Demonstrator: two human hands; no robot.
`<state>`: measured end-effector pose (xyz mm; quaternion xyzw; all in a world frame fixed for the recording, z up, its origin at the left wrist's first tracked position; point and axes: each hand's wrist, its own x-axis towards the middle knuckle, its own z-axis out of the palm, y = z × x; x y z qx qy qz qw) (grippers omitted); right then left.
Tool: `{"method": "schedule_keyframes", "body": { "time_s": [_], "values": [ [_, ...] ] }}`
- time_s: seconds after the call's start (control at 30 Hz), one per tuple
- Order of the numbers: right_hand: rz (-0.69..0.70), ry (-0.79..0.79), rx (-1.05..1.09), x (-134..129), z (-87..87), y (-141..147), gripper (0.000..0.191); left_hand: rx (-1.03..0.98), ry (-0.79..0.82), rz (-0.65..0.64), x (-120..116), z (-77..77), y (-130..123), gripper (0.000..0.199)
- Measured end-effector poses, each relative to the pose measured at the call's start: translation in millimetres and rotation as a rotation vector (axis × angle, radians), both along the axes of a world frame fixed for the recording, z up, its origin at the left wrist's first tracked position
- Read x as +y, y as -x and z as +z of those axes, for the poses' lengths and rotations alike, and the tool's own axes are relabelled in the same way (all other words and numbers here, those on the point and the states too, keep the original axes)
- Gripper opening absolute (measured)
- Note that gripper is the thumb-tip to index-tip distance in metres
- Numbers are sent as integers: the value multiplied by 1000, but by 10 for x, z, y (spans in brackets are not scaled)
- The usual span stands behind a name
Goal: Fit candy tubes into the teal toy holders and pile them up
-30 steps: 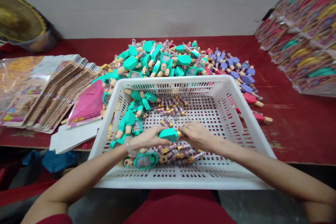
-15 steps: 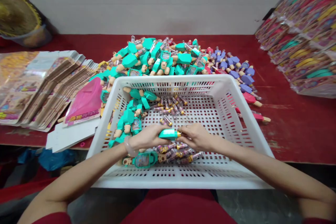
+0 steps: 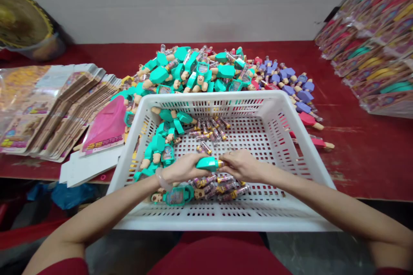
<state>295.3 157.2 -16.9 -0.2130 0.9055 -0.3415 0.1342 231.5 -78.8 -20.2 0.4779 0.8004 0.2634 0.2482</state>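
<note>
My left hand is closed around a teal plastic toy above the white basket. At the toy's right end, my right hand pinches a small clear tube with a yellow cap; most of this tube is hidden by the fingers. Below the hands lie several more clear tubes with yellow caps, and another group of tubes rests farther back on the basket floor. Teal toys with beige, bear-like ends line the basket's left side, and one toy lies near its front.
Behind the basket, a heap of teal toys and purple toys covers the red table. Stacked printed cards and a pink package lie left. Bagged packs stand at the right.
Both hands stay nearly in place, still gripping the teal toy and the tube end. The toy is turned slightly, and the view has shifted a little.
</note>
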Motion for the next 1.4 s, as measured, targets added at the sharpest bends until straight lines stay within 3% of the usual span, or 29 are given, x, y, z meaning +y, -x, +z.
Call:
{"method": "schedule_keyframes", "body": {
  "time_s": [0.13,0.23,0.3,0.43,0.5,0.57,0.63,0.7,0.8,0.87,0.97,1.03,1.1,1.17,1.23,1.3,1.4],
  "values": [
    [-96,399,-678,4,-133,28,44,558,-72,-101,-40,-122,-5,41],
    [-103,512,-920,44,-217,120,50,674,-39,-122,-8,-124,16,41],
    [-88,432,-725,79,-185,175,48,539,6,-37,41,-46,42,37],
    [-40,125,0,109,6,149,34,-39,116,73,112,168,74,38],
    [-11,96,30,87,61,84,29,-141,113,41,103,204,65,41],
    [-56,224,-215,53,55,44,31,-12,49,10,74,163,57,39],
    [-142,405,-576,32,17,77,40,224,-6,-41,61,85,87,41],
    [-244,542,-788,49,-5,191,43,442,-10,-102,99,50,200,43],
    [-522,652,-577,178,52,430,36,680,48,-64,282,223,562,40],
    [-711,666,-356,313,125,538,36,816,68,160,452,490,914,40],
    [-759,468,-287,486,185,538,52,895,78,564,657,957,1499,52],
    [-621,100,-241,538,167,471,53,829,114,589,720,1185,1811,67],
    [-442,-280,-181,543,116,413,46,760,166,542,724,1277,1954,66],
    [-323,-502,-167,532,46,398,38,744,176,493,677,1219,1875,56],
    [-286,-572,-212,523,-42,418,29,732,155,433,584,1045,1597,47],
    [-229,-622,-273,511,-153,439,21,616,192,295,455,800,1206,39],
    [-135,-663,-353,458,-350,409,14,329,369,-9,222,382,633,26]
  ]
}}
